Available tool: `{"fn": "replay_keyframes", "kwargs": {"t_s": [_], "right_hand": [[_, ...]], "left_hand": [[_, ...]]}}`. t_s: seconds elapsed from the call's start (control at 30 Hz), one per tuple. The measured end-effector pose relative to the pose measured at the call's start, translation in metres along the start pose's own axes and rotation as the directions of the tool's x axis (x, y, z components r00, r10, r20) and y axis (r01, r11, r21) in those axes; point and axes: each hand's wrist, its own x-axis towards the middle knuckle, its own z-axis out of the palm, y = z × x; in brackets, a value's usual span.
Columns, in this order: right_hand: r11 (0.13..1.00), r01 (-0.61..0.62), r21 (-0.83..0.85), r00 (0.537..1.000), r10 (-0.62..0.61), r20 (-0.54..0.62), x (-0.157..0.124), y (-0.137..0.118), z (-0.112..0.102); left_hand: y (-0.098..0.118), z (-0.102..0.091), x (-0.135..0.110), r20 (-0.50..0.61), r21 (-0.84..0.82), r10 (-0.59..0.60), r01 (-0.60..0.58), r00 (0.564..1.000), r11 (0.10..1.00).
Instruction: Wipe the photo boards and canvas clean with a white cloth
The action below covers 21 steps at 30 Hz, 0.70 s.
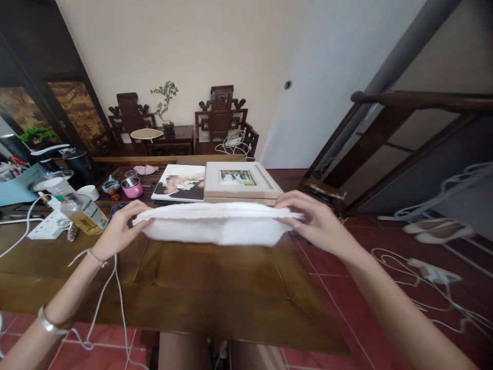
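A soft, fluffy white cloth, folded into a long band point(185, 231), hangs between the two hands on the near side of the pale, wide-bordered picture frame point(241, 177), seemingly just above the brown wooden worktop point(192, 293). The left hand point(123, 231) pinches one end, thumb on the near face and the other fingers behind; the right hand point(314, 221) grips the opposite end in the same way, so the fingers of both are closed on fabric. The step in hand looks like holding the folded band out level by its two ends — its layered long edge shows, and part of it is blurred. From this hold, a next move would call for both hands acting together with even tension, since a slack side could let the layers slip apart. The containers all stand to the left of the frame: a pink cup with a greyish inside point(131, 190), its contents too small to tell; a small blue-and-white ceramic vessel point(111, 184); a white round cup point(88, 193) whose inside is unclear; a clear bottle with a green-and-white label point(87, 213), partly filled with pale yellow liquid; a black lidded pot point(75, 163), contents hidden; and, farthest from the frame — a light-blue box point(23, 187) holding pens or similar slim items point(8, 172).
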Motion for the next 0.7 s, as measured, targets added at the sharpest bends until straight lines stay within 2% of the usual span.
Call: {"fn": "replay_keyframes", "kwargs": {"t_s": [0.07, 0.13, 0.2, 0.27, 0.33, 0.4, 0.47, 0.53, 0.63, 0.7], "right_hand": [[0.997, 0.082, 0.013, 0.996, -0.081, -0.045, -0.013, -0.012, -0.007], [0.993, 0.12, 0.021, 0.993, -0.12, 0.007, -0.034, -0.015, -0.003], [0.992, 0.125, 0.004, 0.982, -0.124, 0.142, -0.057, -0.014, 0.007], [0.995, 0.101, -0.028, 0.947, -0.087, 0.309, -0.078, -0.013, 0.017], [0.996, 0.055, -0.068, 0.907, -0.022, 0.42, -0.087, -0.016, 0.025], [0.994, 0.04, -0.102, 0.91, 0.006, 0.414, -0.082, -0.024, 0.033], [0.987, 0.086, -0.134, 0.938, -0.035, 0.344, -0.066, -0.032, 0.049], [0.968, 0.163, -0.191, 0.95, -0.101, 0.296, -0.046, -0.034, 0.074], [0.927, 0.202, -0.317, 0.924, -0.073, 0.376, -0.027, -0.019, 0.113], [0.92, 0.172, -0.351, 0.906, -0.008, 0.422, -0.024, -0.001, 0.124]], "left_hand": [[0.011, -0.006, -0.01, -0.021, 0.084, 0.082, -0.08, 0.996, 0.993], [0.013, -0.002, -0.028, 0.06, 0.142, 0.168, -0.175, 0.984, 0.974], [0.009, 0.01, -0.052, 0.183, 0.19, 0.209, -0.244, 0.96, 0.951], [0.008, 0.022, -0.072, 0.279, 0.224, 0.238, -0.304, 0.93, 0.926], [0.014, 0.03, -0.08, 0.343, 0.251, 0.196, -0.291, 0.918, 0.923], [0.027, 0.038, -0.073, 0.39, 0.24, 0.167, -0.275, 0.905, 0.931], [0.04, 0.052, -0.053, 0.346, 0.221, 0.191, -0.278, 0.919, 0.935], [0.046, 0.075, -0.032, 0.312, 0.24, 0.202, -0.282, 0.928, 0.929], [0.035, 0.111, -0.014, 0.331, 0.279, 0.208, -0.307, 0.92, 0.91], [0.021, 0.121, -0.014, 0.358, 0.3, 0.182, -0.297, 0.916, 0.906]]}}
